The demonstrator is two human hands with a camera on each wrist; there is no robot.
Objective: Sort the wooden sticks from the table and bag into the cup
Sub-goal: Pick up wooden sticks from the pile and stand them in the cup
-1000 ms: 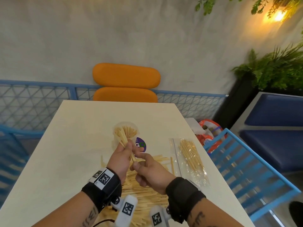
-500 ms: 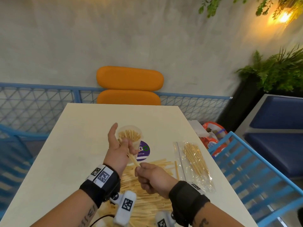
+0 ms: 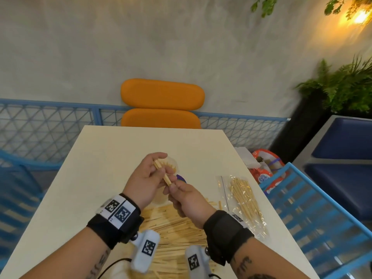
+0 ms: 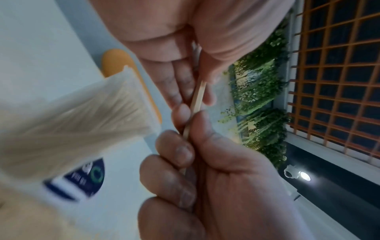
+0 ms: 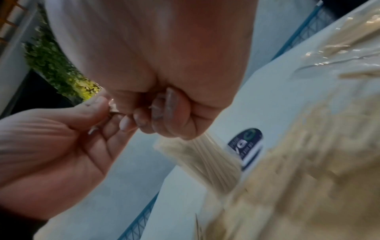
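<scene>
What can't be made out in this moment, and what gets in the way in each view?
- Cup: head view, mostly hidden behind the left hand; fill level unclear.
- Sticks held: count unclear; both hands cover them, the right hand hiding the lower end.
- Loose stick pile: head view, partly hidden by wrists and cameras; smeared by blur in the wrist views.
- Bag: stick count too small to tell.

We've got both hands up just over the cup (image 3: 170,165) — left hand (image 3: 148,179) palm-up, fingers loosely curled round a stick (image 3: 163,173), right hand (image 3: 186,200) pinching its near end.
</scene>
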